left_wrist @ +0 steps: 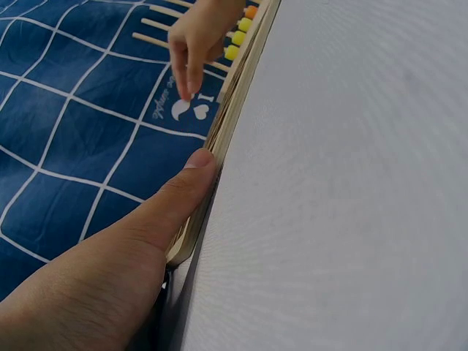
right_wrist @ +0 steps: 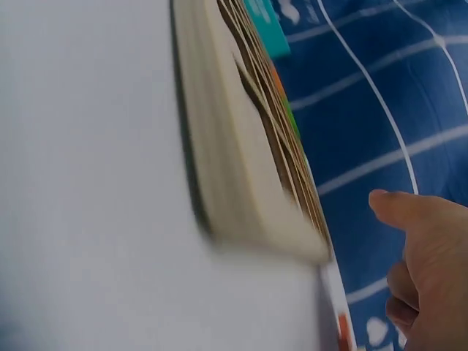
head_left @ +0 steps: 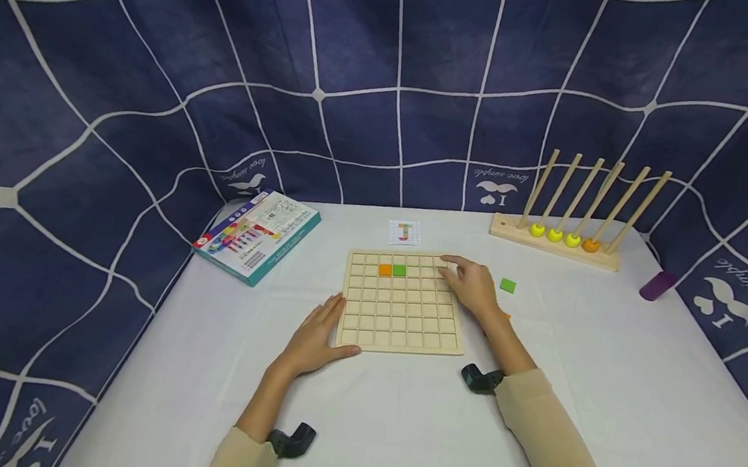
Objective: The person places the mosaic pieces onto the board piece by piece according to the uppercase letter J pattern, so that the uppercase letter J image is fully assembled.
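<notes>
A pale wooden grid board [head_left: 402,319] lies flat on the white table. An orange tile [head_left: 385,270] and a green tile [head_left: 400,270] sit side by side in its second row. My left hand [head_left: 315,339] rests at the board's left side, fingers straight and thumb spread to its near edge; the left wrist view has the thumb [left_wrist: 183,183] against the wooden rim. Over the upper right corner of the board is my right hand [head_left: 470,284], fingers loosely bent, thumb and index apart with nothing visible between them. Another green tile [head_left: 507,285] lies right of that hand.
Behind the board lies a small pattern card [head_left: 405,232]. A teal-edged game box [head_left: 258,237] is at the back left. A peg stand [head_left: 556,240] with yellow and orange beads stands at the back right, near a purple cylinder [head_left: 657,286]. An orange piece [head_left: 508,316] peeks past the right wrist.
</notes>
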### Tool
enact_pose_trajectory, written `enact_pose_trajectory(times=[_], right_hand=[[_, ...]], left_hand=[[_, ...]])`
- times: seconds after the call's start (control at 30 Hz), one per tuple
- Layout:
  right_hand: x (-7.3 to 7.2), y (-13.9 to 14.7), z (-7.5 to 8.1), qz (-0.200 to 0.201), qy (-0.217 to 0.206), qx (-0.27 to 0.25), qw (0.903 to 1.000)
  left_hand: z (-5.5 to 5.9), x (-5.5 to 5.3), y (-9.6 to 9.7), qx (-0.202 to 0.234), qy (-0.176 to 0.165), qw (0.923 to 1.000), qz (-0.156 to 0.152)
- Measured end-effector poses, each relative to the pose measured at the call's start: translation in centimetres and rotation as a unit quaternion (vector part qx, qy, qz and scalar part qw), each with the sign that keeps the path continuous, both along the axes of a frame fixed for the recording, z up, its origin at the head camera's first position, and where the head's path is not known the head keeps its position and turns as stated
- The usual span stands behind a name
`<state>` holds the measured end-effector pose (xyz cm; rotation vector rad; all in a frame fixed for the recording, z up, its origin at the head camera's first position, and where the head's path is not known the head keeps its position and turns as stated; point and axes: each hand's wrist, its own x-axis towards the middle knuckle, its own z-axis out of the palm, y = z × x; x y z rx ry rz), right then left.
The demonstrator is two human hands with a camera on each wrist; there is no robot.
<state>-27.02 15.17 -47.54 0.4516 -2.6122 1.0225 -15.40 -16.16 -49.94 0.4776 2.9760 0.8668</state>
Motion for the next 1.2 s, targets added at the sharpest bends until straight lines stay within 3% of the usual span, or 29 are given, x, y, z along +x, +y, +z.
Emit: enact_pose_trajectory(times=[0.27, 0.4, 1.2], right_hand=[[-0.6, 5.0, -0.4, -0.065, -0.015, 0.008, 0.9978], [-0.8, 6.3, -0.7, -0.077, -0.03, 0.01, 0.9965], [-2.0, 7.3, -1.0, -0.091, -0.128, 0.057, 0.9859]], left_hand=[[-0.1, -0.1, -0.1, 0.001, -0.003, 1.0, -0.001], [-0.1, 0.0, -0.1, 0.001, -0.005, 1.0, 0.0], [-0.2, -0.2, -0.1, 0.004, -0.002, 1.0, -0.001]])
